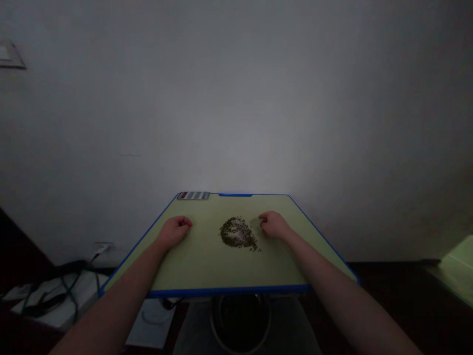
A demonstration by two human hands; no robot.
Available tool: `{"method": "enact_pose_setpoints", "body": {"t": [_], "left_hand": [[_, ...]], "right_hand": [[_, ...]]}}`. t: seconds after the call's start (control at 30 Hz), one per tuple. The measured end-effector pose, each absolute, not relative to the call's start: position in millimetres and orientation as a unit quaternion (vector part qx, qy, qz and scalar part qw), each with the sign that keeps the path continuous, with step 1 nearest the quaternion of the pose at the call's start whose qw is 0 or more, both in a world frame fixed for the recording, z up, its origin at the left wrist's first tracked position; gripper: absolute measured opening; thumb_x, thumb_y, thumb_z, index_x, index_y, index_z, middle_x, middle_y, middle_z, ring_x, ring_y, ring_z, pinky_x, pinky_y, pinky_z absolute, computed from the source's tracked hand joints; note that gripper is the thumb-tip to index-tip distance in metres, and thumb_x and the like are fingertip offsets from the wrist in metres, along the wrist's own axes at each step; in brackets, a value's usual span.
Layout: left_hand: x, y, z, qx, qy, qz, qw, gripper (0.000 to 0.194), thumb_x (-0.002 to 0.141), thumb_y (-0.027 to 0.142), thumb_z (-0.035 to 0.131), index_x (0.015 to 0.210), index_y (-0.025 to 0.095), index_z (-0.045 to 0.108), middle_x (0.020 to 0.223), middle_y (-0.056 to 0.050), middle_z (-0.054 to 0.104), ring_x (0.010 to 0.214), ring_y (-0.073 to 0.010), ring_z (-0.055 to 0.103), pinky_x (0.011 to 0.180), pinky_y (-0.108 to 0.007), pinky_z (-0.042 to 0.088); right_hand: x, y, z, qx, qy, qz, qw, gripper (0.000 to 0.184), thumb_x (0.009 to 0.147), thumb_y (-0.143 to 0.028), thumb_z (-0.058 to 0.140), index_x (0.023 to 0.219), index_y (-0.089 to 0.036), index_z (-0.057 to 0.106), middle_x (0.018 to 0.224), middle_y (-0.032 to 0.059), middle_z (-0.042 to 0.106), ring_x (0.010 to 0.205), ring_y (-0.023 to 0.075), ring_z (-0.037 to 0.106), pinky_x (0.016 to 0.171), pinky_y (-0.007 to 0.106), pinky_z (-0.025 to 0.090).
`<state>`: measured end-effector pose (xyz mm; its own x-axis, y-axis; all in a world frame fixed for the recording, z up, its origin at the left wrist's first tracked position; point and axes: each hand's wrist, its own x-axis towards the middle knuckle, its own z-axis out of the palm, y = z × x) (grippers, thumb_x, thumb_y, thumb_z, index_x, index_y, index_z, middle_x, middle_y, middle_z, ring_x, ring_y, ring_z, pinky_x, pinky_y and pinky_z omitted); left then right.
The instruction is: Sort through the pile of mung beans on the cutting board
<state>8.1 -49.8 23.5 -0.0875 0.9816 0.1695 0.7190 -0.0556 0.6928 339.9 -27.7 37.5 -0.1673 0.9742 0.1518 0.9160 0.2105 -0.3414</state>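
A small pile of greenish-brown grains (236, 240), like seeds or dried beans, with paler bits among them, lies on the pale yellow-green tabletop (199, 271). My left hand (174, 231) rests left of the pile, apart from it, its fingers curled into a loose fist; I see nothing in it. To the right of the pile is my right hand (274, 225), closed, with index finger and thumb drawn together towards the grains. Whether a grain sits between those fingertips is too small to tell. A few stray grains lie at the pile's lower right.
A flat phone-like device (193, 195) lies at the table's far left corner. Blue edging (229, 292) runs round the table. Below the near edge is a round pot or bowl (240, 323). Cables (70, 291) lie at the left, and a wall (236, 98) stands behind.
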Motion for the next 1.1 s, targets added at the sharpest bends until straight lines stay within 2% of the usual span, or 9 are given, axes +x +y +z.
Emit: {"method": "enact_pose_setpoints", "body": {"t": [0.2,0.47,0.67,1.1], "left_hand": [[10.6,-52.0,26.8,0.644,0.673,0.322,0.173,0.018,0.058,0.023,0.045,0.067,0.017,0.06,0.053,0.001,0.056,0.053,-0.0136,0.051,0.05,-0.024,0.036],[11.3,-52.4,26.1,0.639,0.671,0.328,0.18,0.02,0.058,0.024,0.046,0.068,0.016,0.061,0.056,0.0,0.057,0.053,-0.0132,0.051,0.05,-0.023,0.037],[8.7,-49.5,23.1,0.65,0.667,0.319,0.174,0.02,0.059,0.024,0.045,0.068,0.017,0.06,0.055,0.0,0.056,0.053,-0.0134,0.051,0.051,-0.024,0.037],[7.7,-48.6,21.7,0.652,0.665,0.319,0.176,0.02,0.058,0.023,0.044,0.069,0.017,0.06,0.054,0.001,0.056,0.054,-0.0133,0.052,0.052,-0.023,0.038]], "right_hand": [[345.6,-61.0,28.5,-0.608,-0.765,0.129,0.169,0.042,0.065,-0.018,0.048,0.106,-0.017,0.061,0.08,0.0048,0.068,0.076,0.0149,0.06,0.071,0.021,0.041],[355.1,-99.5,24.9,-0.581,-0.753,0.244,0.191,0.045,0.063,-0.018,0.046,0.107,-0.016,0.059,0.059,0.0005,0.065,0.057,0.0131,0.058,0.056,0.02,0.04],[375.5,-109.7,28.1,-0.585,-0.714,0.301,0.24,0.046,0.065,-0.019,0.045,0.109,-0.011,0.055,0.059,0.0011,0.064,0.053,0.0121,0.057,0.054,0.02,0.041],[384.9,-140.5,26.5,-0.591,-0.735,0.227,0.244,0.037,0.069,-0.024,0.045,0.101,-0.016,0.062,0.066,0.0016,0.063,0.055,0.0122,0.053,0.051,0.022,0.038]]}}
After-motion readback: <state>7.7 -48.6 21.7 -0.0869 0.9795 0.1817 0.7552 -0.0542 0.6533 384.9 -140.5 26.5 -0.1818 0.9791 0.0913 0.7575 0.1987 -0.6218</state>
